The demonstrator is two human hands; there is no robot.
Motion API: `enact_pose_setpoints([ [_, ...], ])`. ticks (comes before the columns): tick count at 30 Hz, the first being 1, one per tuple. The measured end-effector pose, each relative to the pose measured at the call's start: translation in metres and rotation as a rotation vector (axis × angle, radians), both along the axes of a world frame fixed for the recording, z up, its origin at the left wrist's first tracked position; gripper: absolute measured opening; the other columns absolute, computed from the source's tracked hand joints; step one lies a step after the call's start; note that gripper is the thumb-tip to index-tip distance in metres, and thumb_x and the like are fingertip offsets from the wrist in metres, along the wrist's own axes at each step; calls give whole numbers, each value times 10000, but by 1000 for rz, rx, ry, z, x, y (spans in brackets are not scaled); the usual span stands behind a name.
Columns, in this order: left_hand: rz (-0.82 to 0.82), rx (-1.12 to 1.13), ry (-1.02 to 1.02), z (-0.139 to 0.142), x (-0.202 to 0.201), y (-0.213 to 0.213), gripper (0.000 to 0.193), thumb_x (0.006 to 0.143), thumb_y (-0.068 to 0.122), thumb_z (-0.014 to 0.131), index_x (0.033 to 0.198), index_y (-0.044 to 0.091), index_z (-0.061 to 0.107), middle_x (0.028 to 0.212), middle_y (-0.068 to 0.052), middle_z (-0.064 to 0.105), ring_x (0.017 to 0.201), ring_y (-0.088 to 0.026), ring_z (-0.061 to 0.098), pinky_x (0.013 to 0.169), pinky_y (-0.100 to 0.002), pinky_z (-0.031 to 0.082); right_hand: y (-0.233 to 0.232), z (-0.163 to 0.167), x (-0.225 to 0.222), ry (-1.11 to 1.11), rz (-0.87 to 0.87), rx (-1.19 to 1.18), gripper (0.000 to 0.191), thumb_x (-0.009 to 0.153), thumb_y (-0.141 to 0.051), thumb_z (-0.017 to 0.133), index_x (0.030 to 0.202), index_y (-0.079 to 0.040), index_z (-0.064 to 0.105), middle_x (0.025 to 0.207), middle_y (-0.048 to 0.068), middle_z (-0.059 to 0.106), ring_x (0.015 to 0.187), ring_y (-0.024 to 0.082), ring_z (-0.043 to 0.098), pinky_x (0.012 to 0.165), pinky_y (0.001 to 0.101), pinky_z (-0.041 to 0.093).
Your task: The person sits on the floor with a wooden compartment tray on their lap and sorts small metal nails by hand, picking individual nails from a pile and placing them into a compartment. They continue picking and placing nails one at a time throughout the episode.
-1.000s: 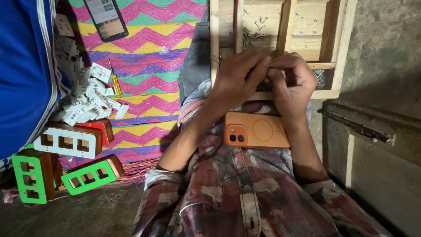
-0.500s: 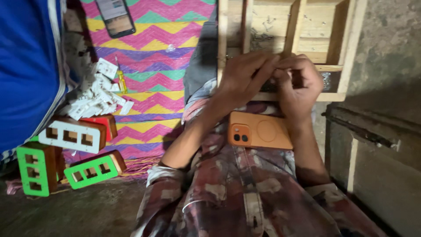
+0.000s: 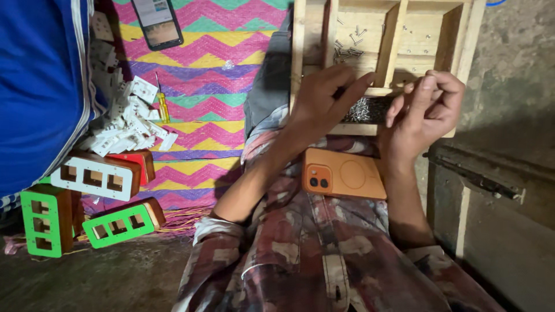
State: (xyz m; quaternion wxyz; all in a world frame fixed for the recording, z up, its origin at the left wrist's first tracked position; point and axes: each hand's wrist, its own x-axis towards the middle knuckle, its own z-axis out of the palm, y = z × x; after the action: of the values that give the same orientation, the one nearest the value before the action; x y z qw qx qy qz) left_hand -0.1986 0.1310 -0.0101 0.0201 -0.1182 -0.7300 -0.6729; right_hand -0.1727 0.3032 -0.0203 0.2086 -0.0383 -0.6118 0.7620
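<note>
Both hands have parted since the earlier frame, uncovering a heap of small screws (image 3: 363, 110) in the wooden tray's (image 3: 474, 34) near compartment.

Tiny, hard and slippery, these screws are best pinched singly at the shank. Left hand (image 3: 318, 104) stretches its fingers loosely apart over the heap, holding nothing; right hand (image 3: 430, 110) curls, fingertips pinched together, contents too small to tell.

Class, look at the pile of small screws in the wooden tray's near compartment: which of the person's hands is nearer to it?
Left. The left hand has its fingers right over the pile of small screws, apparently touching it. The right hand is raised just to the pile's right, fingers curled.
</note>
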Motion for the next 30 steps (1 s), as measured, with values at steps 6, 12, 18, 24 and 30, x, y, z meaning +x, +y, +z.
enact_pose_setpoints([
  [6, 3, -9, -37, 6, 1, 3, 373, 1031, 251, 678, 808, -26, 565, 707, -101, 510, 612, -169, 455, 590, -354, 399, 2, 9, -3, -66, -76, -30, 189, 1193, -137, 515, 1329, -5, 522, 926, 121, 627, 466, 96, 450, 364, 235, 315],
  [12, 28, 31, -38, 8, 0, 9, 365, 1016, 258, 684, 792, -11, 580, 684, -68, 538, 596, -121, 474, 561, -330, 404, 15, -1, -2, 34, -52, -90, 219, 1223, -169, 435, 1330, -2, 527, 895, 111, 622, 474, 116, 464, 410, 264, 330],
  [18, -3, 129, -129, 8, 4, 3, 362, 1093, 222, 596, 810, -2, 573, 665, -39, 500, 603, -87, 453, 558, -305, 391, 26, 19, -5, 44, 289, 339, 253, 1232, -196, 465, 1153, -45, 652, 857, 106, 696, 581, 162, 591, 531, 285, 451],
  [24, 84, 226, -59, -5, 3, 2, 372, 1114, 199, 525, 800, 1, 550, 666, -17, 513, 597, -70, 483, 558, -287, 395, 19, 71, 7, -89, 713, 1433, 342, 902, -292, 718, 1153, -60, 737, 1053, 112, 720, 890, 248, 654, 776, 404, 526],
  [30, 194, 275, -76, -19, 2, 4, 425, 1131, 218, 492, 769, -3, 530, 661, -19, 492, 597, -86, 456, 558, -296, 369, -9, 78, 1, -106, 805, 1559, 484, 811, -378, 790, 1190, -81, 754, 1227, 135, 645, 1038, 318, 561, 831, 460, 419],
])
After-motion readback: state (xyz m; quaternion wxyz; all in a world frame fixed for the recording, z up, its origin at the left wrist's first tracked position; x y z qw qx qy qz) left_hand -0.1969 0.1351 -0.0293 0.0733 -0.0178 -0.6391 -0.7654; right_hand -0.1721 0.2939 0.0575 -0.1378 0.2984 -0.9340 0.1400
